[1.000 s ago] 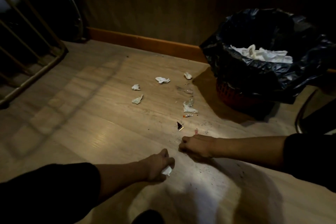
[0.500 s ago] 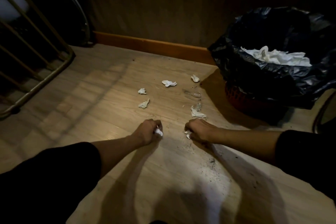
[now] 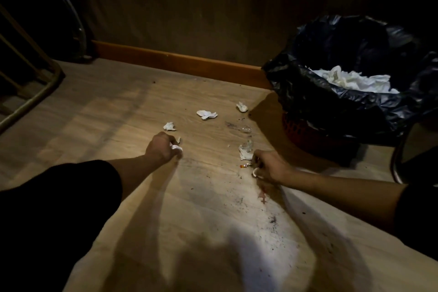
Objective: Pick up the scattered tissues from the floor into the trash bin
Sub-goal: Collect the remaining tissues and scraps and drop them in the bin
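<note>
Surface: wood-grain floor (image 3: 118, 111), dark specks near bin side.
Landmark: trash bin (image 3: 308, 133), standing on floor.
Left of bin: four crumpled tissues (image 3: 206, 114), apart from each other.
Near bin base: clear wrapper (image 3: 241, 128); small orange scrap (image 3: 244, 165).

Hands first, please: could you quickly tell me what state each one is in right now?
Left hand: closed on a white tissue.
Right hand: closed, a bit of white tissue showing at its edge.

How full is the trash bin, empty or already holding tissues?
Already holding tissues. A heap of white crumpled tissues lies inside the black liner of the trash bin, below its rim. How deep the heap goes cannot be seen.
</note>
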Demonstrator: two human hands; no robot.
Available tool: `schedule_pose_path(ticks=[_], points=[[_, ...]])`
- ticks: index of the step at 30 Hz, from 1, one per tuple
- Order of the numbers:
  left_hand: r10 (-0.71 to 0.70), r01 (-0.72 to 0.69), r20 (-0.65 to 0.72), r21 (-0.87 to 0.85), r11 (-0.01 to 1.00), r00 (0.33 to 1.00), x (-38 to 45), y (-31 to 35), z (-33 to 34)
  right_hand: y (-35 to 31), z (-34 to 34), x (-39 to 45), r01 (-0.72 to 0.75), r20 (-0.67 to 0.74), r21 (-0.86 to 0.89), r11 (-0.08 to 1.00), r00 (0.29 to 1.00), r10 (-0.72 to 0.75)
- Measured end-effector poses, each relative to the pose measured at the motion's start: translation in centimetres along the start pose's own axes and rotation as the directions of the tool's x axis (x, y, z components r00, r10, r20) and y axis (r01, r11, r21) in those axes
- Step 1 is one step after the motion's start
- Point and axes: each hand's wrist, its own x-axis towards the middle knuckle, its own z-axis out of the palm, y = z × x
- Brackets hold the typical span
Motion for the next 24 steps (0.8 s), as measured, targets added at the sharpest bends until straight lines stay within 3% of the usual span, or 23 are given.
schedule_pose_path(ticks=[5,14,17,21,24], points=[[0.032,-0.033,-0.021,-0.055,0.998,0.999,0.8,-0.5,2.5,-0.2,-1.2,3.5,-0.156,-0.138,0.148,0.977,0.975,0.177],[0.073,-0.079,-0.055,-0.121,0.989,0.996,1.4,-1.8,2.9,-1.2,1.1,8.1,-0.295,-0.079,0.135,0.946,0.948,0.307],[0.023,-0.035,-0.073,-0.158,0.987,0.997,2.1,-2.2,2.5,-0.7,1.4,8.1,-0.255,-0.091,0.111,0.961,0.960,0.265],[-0.060,0.030,-0.156,-0.189,0.982,0.986,4.2,-1.8,1.4,-0.6,1.5,7.9,-0.086,-0.070,-0.039,0.996,0.994,0.083],[-0.093,0.076,-0.108,-0.148,0.986,0.990,6.1,-2.2,0.8,-0.6,1.3,8.1,-0.058,-0.070,-0.044,0.997,0.996,0.055]])
